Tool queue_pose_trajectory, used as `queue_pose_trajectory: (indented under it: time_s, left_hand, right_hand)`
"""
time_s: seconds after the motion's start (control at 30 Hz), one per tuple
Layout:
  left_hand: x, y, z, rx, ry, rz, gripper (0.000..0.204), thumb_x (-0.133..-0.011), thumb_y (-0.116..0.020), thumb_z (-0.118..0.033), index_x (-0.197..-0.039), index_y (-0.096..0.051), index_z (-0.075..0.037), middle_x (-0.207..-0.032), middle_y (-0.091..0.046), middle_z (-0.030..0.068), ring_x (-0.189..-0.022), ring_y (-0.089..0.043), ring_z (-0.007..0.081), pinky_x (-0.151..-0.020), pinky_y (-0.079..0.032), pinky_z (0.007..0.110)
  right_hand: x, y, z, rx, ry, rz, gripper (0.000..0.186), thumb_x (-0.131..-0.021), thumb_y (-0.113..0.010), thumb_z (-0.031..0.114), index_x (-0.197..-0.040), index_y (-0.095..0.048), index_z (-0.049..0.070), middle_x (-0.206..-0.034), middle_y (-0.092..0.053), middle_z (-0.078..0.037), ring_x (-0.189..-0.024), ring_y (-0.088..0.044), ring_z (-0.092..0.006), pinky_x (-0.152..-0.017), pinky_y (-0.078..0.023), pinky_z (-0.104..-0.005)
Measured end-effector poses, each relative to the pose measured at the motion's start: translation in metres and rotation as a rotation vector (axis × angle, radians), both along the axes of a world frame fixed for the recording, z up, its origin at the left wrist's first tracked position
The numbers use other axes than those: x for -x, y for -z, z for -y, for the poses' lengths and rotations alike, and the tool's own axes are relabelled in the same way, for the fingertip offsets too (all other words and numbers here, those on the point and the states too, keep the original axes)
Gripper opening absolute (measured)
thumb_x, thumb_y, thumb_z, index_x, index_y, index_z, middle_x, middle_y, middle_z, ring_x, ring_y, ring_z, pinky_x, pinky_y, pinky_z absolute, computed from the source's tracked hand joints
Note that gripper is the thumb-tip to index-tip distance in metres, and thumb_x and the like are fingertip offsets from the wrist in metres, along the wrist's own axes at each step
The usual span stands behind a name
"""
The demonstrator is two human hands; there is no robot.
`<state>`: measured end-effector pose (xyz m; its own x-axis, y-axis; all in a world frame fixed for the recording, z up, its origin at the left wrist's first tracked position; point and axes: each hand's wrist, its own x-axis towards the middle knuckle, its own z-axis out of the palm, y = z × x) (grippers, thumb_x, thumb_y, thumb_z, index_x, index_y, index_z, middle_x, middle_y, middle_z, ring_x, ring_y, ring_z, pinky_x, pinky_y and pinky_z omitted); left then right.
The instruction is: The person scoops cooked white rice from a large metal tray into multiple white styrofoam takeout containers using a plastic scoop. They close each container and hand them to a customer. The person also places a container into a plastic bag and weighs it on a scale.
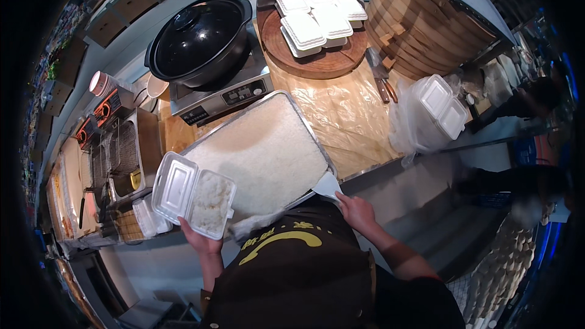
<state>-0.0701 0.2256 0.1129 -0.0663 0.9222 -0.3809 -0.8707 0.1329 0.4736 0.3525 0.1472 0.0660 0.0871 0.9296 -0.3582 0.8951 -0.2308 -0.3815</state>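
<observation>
Dark apron (292, 274) right up front, big yellow curve printed across it, and whoever's wearing it is standing at a long table (347, 140) that's partly covered in shiny plastic sheeting. Chunkiest thing around is a tall bamboo steamer (420, 24) at the far right, then a metal tray (317, 138) set at a slant in the middle, spread with what looks like white rice (268, 158). Behind the tray, to the left, a black lidded pot (201, 49) sits on a boxy cooker (244, 93). Just right of that there's a round wooden board (277, 52) with a bunch of closed white foam boxes (332, 23) piled on it. Now the smaller stuff: one open foam box (177, 183) is in the left hand (204, 245), over the tray's near left edge — lid flopped out left, mound of rice in the other half. Hand's gripping it from the near side, some fingers hidden underneath. Right hand (358, 212) is closed around a white scraper (326, 186), blade at the tray's near right corner — can't tell if it's touching rice. Last up, a knife (379, 73) lying just beside the board.
</observation>
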Motion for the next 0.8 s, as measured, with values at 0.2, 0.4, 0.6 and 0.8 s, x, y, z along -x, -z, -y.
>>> queue_pose_trajectory:
  time_s: [0.2,0.4,0.6,0.8]
  left_hand:
    - [0.008,0.002,-0.007,0.013,0.037,0.008,0.078,-0.095,-0.049,-0.057,-0.153,-0.029,-0.010,-0.155,-0.035,0.0137,-0.139,-0.039,0.0365,-0.111,-0.037,0.057]
    - [0.006,0.007,-0.003,0.032,0.048,0.038,0.078,-0.096,-0.048,-0.057,-0.153,-0.029,-0.009,-0.155,-0.036,0.0143,-0.139,-0.040,0.0370,-0.111,-0.037,0.057]
    - [0.018,0.022,0.003,0.070,0.037,0.034,0.078,-0.097,-0.046,-0.058,-0.153,-0.028,-0.007,-0.155,-0.036,0.0145,-0.138,-0.040,0.0370,-0.112,-0.036,0.054]
    - [0.048,0.018,0.004,0.067,-0.050,0.003,0.075,-0.099,-0.043,-0.056,-0.153,-0.028,-0.007,-0.155,-0.035,0.0158,-0.139,-0.039,0.0370,-0.113,-0.036,0.054]
  right_hand:
    - [0.016,-0.061,-0.009,0.139,0.005,0.056,0.036,-0.094,-0.058,0.028,-0.129,-0.062,0.026,-0.080,-0.066,-0.018,-0.075,-0.066,-0.0359,-0.064,-0.053,-0.0487]
    - [0.011,-0.080,-0.006,0.034,0.248,-0.193,0.040,-0.095,-0.055,0.023,-0.135,-0.057,0.019,-0.100,-0.068,-0.022,-0.090,-0.065,-0.0414,-0.079,-0.053,-0.0461]
    - [0.014,-0.039,-0.007,0.249,0.604,-0.547,0.050,-0.098,-0.050,0.019,-0.147,-0.042,0.012,-0.088,-0.066,-0.016,-0.067,-0.063,-0.0257,-0.066,-0.053,-0.0395]
    - [0.055,-0.034,-0.023,0.238,0.900,-0.733,0.055,-0.101,-0.044,0.018,-0.154,-0.028,0.019,-0.069,-0.045,-0.001,-0.047,-0.041,-0.0110,-0.041,-0.039,-0.0296]
